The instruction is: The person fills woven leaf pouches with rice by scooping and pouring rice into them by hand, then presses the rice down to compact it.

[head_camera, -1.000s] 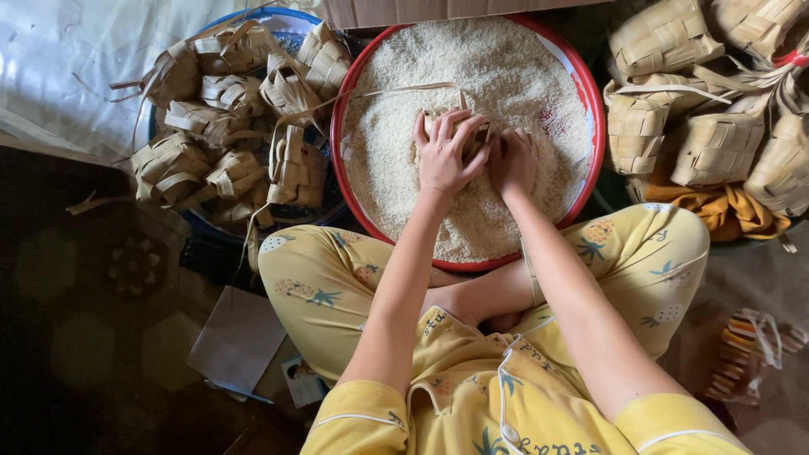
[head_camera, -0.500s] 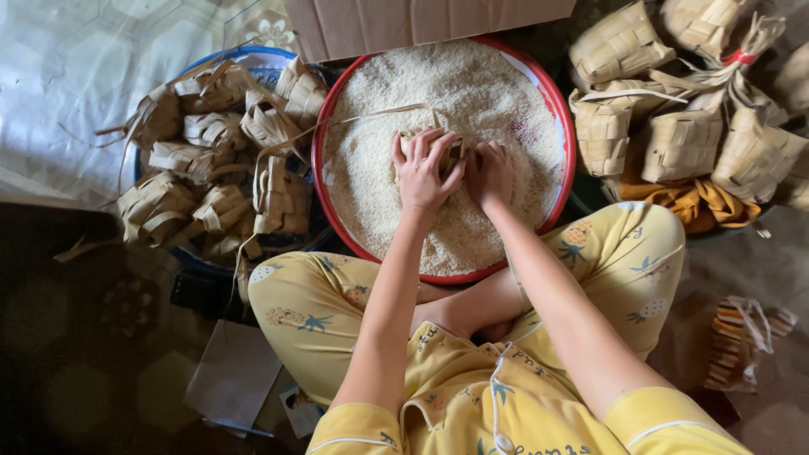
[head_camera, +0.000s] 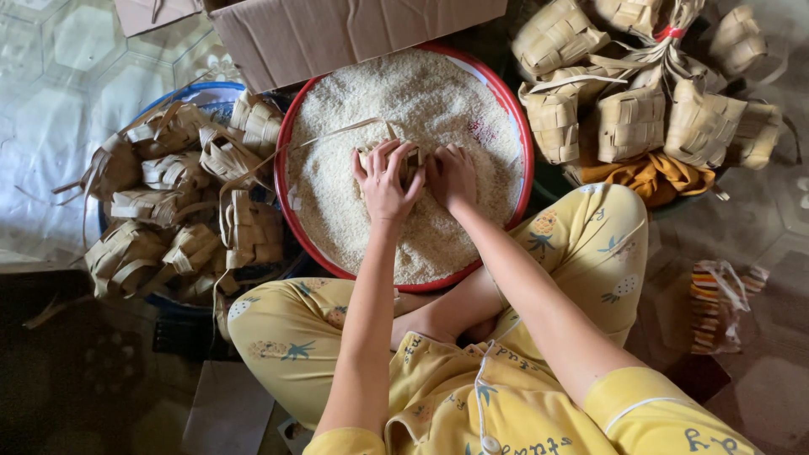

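Head view: left hand [head_camera: 383, 181] and right hand [head_camera: 452, 175] both clasp small woven palm-leaf pouch [head_camera: 410, 162], held over white raw rice [head_camera: 404, 101] in round red-rimmed basin [head_camera: 527, 147], likely so spills fall back. Empty woven pouches [head_camera: 181, 206] piled left, plump tied ones [head_camera: 632, 109] right.

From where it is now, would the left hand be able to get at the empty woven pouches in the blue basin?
Probably yes. The left hand grips a woven pouch over the rice; the blue basin sits just beyond the red rim, nothing between.
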